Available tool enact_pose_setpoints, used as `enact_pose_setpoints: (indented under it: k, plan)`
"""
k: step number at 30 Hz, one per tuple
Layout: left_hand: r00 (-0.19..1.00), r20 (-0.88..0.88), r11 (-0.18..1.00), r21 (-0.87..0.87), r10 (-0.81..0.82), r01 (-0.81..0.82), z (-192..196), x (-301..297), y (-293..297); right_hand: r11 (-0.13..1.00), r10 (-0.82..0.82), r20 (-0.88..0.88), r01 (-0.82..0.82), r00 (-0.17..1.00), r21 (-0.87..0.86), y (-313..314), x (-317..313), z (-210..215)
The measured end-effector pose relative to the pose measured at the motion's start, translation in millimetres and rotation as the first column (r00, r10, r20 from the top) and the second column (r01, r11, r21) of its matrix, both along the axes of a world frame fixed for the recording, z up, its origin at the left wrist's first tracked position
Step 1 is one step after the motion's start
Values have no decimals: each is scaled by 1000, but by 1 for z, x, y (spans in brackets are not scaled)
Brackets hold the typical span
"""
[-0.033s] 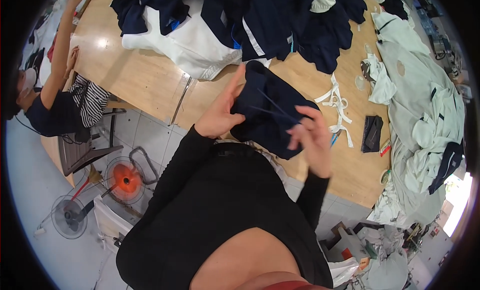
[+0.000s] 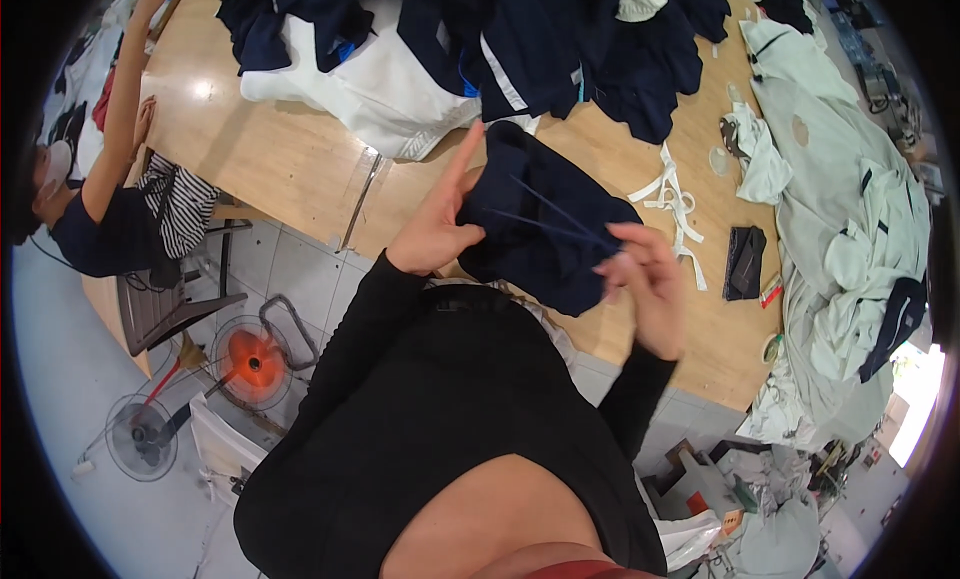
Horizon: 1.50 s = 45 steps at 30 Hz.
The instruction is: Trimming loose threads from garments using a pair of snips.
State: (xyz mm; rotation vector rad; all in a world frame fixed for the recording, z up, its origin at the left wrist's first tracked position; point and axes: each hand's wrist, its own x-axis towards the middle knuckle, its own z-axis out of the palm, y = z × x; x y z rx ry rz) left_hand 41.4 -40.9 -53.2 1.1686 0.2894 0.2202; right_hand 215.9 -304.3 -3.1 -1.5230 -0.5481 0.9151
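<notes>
A dark navy cloth piece [image 2: 545, 204] lies on the table right in front of me. My left hand [image 2: 440, 219] is at its left edge, index finger stretched out and thumb apart, so it is open. Over the cloth's right side, my right hand [image 2: 645, 279] is pinched and slightly blurred. From its fingertips two thin blue strands [image 2: 550, 224], like thread or cord, spread in a narrow V toward my left hand. Whether they reach or loop round the left fingers I cannot tell.
Navy garments [image 2: 620, 59] and a white garment [image 2: 370, 89] are heaped beyond the cloth. White strips [image 2: 672, 199], a dark folded piece [image 2: 744, 264] and pale fabric [image 2: 830, 179] lie rightward. At left, a masked person [image 2: 90, 209] reaches over the table, near an orange fan [image 2: 253, 361].
My right hand has shifted a little to the right, drawing the strands' joined end with it. My left hand keeps nearly the same pose.
</notes>
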Motion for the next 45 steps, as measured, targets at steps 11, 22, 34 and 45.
enact_pose_setpoints:
  k: [11, 22, 34, 45]
  plan:
    - [995, -91, 949, 315, 33, -3, 6, -6, -6, 933, -43, -607, 249, 794, 260, 73, -42, -45]
    - [958, -83, 606, 788, 276, -107, -16, -23, -8, 825, 310, 781, 254, 542, -504, 35, -47, -49]
    - [957, -284, 485, 829, -68, 280, -25, 10, -13, 744, 14, 855, 566, 519, -356, 2, -41, -47]
    - [949, -293, 992, -8, -120, 124, -51, 7, -8, 825, -379, -702, 563, 603, 38, -36, -15, -78]
